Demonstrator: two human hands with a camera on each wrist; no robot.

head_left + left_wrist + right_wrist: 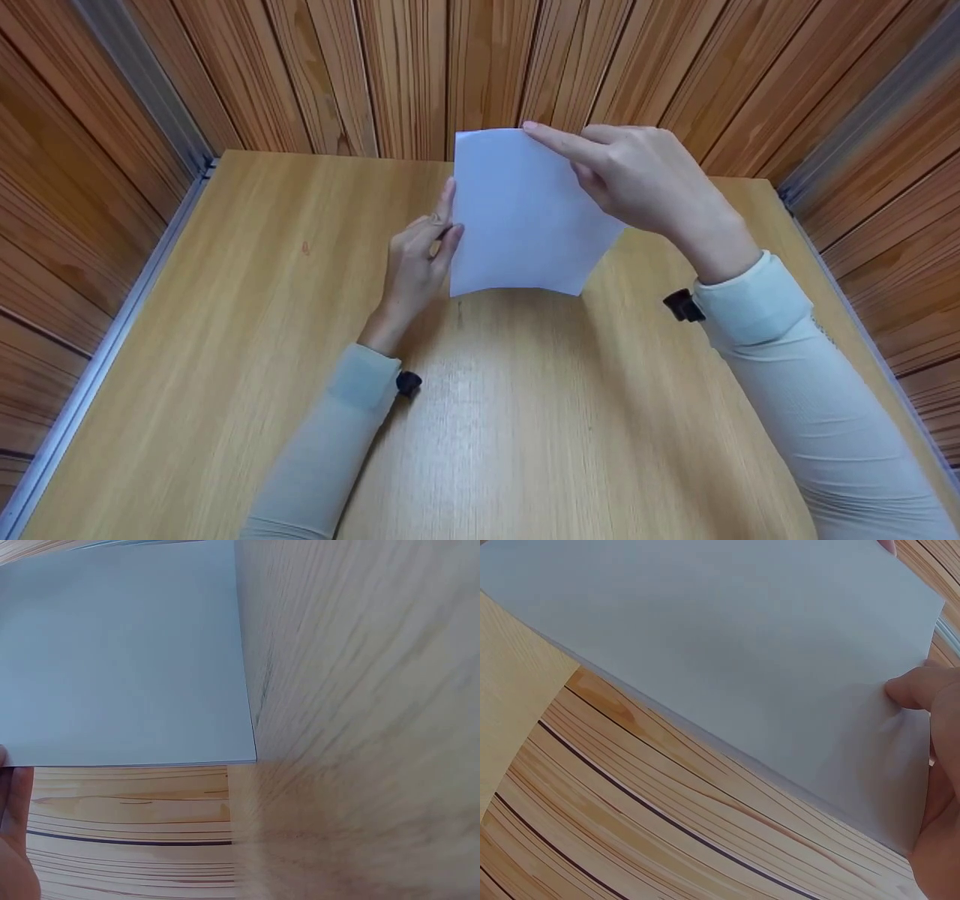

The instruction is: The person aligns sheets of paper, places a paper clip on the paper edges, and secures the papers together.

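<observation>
A blank white sheet of paper (525, 217) is held up above the table, slightly bowed, its lower edge curving. The left hand (420, 251) pinches its left edge, the thumb on the near face. At the upper right, the right hand (645, 176) grips the paper, with the index finger reaching along the top edge. In the right wrist view, the right thumb (911, 688) presses into the paper (727, 652) and dents it; the other fingers are mostly hidden. Only part of the left hand (15, 862) shows beside the paper (127, 660) in the left wrist view.
The wooden table (300, 315) lies below both hands, with a small reddish mark (305, 248) on its left part. Wood-plank panels (405, 75) stand behind and at both sides. Metal rails (112, 330) run along the table's side edges.
</observation>
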